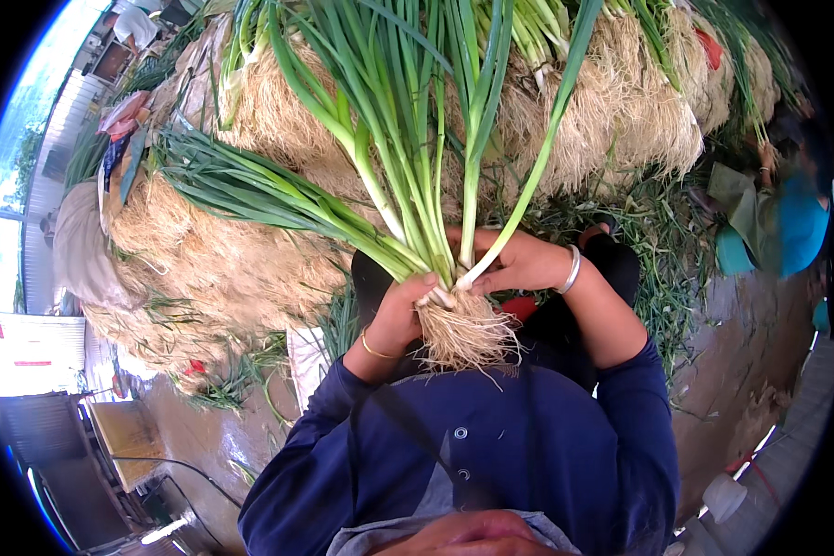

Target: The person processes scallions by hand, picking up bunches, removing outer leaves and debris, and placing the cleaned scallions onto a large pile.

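Both my hands are on one bunch of green onions (417,185), held up in front of my chest, roots toward me, leaves fanning up and away. My left hand (400,310) is closed around the bunch just above the roots, thumb across the white stems. My right hand (519,261) is closed too, fingers pinching the stems from the other side, just beside the left, both touching the bunch. The root clump (463,335) hangs pale and tangled right below my hands, over my dark blue shirt (491,445). Thin gold bangle (377,349) on my left wrist, silver bangle (573,270) on my right.

Ahead of me sits a big pile of bundled onions (241,269), root ends facing me, stacked from the left side across the top of the view. A second mass of root ends (621,120) sits top right. One bundle of long green leaves (241,185) lies across the pile to my left. Loose green trimmings (658,241) are scattered over the floor (723,371) to my right, between me and the pile. The floor looks wet and brown. Another person in a teal top (792,232) is at the far right edge, well apart from me; their hands are too small to tell
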`<state>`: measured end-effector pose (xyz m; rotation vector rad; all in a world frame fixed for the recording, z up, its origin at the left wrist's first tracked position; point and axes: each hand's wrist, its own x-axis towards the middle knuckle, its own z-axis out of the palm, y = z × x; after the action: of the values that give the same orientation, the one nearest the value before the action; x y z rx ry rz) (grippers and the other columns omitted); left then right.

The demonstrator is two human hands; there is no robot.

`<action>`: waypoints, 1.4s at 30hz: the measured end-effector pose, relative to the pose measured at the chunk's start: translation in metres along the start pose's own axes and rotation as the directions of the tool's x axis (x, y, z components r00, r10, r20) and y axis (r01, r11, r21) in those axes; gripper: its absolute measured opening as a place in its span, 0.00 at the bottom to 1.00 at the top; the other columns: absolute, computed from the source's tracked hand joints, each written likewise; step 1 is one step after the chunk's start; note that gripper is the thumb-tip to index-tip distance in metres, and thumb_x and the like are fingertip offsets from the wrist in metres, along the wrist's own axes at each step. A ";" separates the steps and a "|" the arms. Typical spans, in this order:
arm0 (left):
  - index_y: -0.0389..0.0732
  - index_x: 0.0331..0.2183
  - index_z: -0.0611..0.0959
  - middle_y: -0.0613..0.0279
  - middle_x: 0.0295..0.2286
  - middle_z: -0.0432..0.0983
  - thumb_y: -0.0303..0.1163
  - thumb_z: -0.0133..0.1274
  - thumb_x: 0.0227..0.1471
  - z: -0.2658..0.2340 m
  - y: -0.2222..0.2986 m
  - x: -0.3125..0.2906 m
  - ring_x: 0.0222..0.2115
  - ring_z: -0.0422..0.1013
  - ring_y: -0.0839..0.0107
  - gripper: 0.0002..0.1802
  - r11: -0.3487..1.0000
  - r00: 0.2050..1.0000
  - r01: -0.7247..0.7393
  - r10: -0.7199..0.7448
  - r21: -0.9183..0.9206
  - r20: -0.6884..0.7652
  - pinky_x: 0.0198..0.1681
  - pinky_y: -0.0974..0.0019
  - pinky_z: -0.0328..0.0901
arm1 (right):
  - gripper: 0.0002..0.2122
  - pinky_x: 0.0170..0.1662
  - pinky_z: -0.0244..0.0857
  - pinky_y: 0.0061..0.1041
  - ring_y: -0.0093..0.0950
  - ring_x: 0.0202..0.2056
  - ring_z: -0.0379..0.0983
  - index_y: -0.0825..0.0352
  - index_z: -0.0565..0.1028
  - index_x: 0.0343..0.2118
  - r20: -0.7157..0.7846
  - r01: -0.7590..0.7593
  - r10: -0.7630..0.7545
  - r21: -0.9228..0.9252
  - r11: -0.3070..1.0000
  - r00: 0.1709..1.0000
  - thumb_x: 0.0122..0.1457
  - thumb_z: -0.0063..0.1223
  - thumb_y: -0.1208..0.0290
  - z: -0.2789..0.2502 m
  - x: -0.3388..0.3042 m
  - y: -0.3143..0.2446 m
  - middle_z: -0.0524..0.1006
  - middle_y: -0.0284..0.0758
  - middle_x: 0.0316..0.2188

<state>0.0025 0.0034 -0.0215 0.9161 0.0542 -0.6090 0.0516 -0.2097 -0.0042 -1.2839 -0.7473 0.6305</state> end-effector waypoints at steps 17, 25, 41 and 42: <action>0.30 0.52 0.66 0.45 0.39 0.74 0.44 0.57 0.45 0.004 0.033 -0.015 0.39 0.73 0.57 0.38 0.995 0.951 0.101 -0.098 0.004 0.294 0.44 0.58 0.68 | 0.48 0.49 0.65 0.33 0.43 0.51 0.68 0.67 0.38 0.63 -0.277 -0.483 0.425 -0.704 0.520 0.862 0.50 0.58 0.52 -0.032 -0.087 0.060 0.51 0.56 0.60; 0.32 0.53 0.66 0.49 0.35 0.75 0.41 0.61 0.36 0.012 0.036 -0.023 0.37 0.72 0.61 0.43 0.994 0.921 -0.114 0.103 0.007 0.376 0.40 0.63 0.67 | 0.28 0.54 0.61 0.33 0.34 0.45 0.69 0.71 0.61 0.51 -0.438 0.075 -0.420 -0.617 0.784 0.795 0.53 0.56 0.60 -0.014 0.097 -0.112 0.70 0.42 0.43; 0.35 0.45 0.72 0.53 0.36 0.72 0.44 0.59 0.35 -0.008 0.034 -0.026 0.38 0.67 0.58 0.35 0.940 0.909 -0.169 0.266 -0.297 0.322 0.43 0.57 0.64 | 0.10 0.32 0.58 0.36 0.37 0.24 0.69 0.66 0.68 0.32 -0.431 -0.604 -0.678 -0.797 -0.024 0.596 0.46 0.54 0.72 -0.016 -0.007 -0.085 0.72 0.39 0.23; 0.34 0.46 0.72 0.52 0.37 0.72 0.44 0.60 0.34 0.015 0.040 -0.027 0.40 0.67 0.58 0.36 0.948 0.936 -0.186 0.250 -0.257 0.247 0.46 0.56 0.63 | 0.12 0.33 0.58 0.35 0.37 0.26 0.68 0.67 0.68 0.33 -0.401 -0.542 -0.677 -0.840 0.002 0.618 0.46 0.55 0.71 0.010 -0.013 -0.083 0.71 0.38 0.24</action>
<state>-0.0022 0.0233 0.0248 0.5950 -0.2244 -0.5048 0.0361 -0.2282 0.0764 -2.6240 -0.3476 -1.0594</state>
